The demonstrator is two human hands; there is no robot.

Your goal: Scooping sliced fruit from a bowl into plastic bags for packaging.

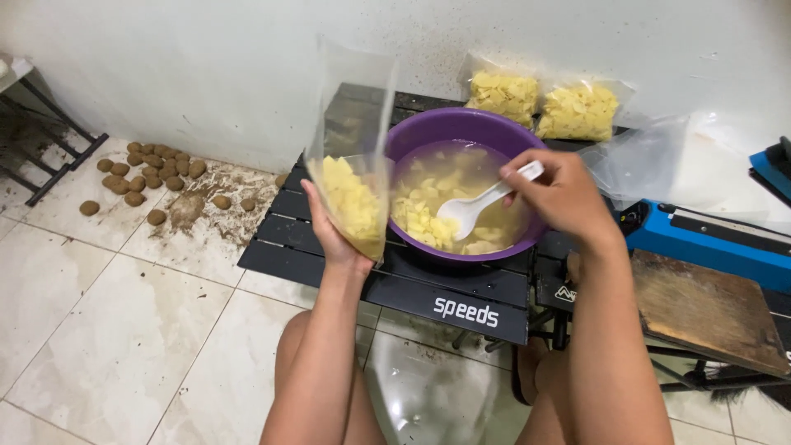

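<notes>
L hand [329, 235] grips clear bag [354, 156], half-full w/ yellow chips.

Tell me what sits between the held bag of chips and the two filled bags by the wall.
In the head view, the purple bowl lies between the held bag and the two filled bags, on the black slatted table.

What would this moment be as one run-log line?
left hand: holds clear bag of yellow pieces | right hand: holds white spoon in purple bowl | bowl on black table
</notes>
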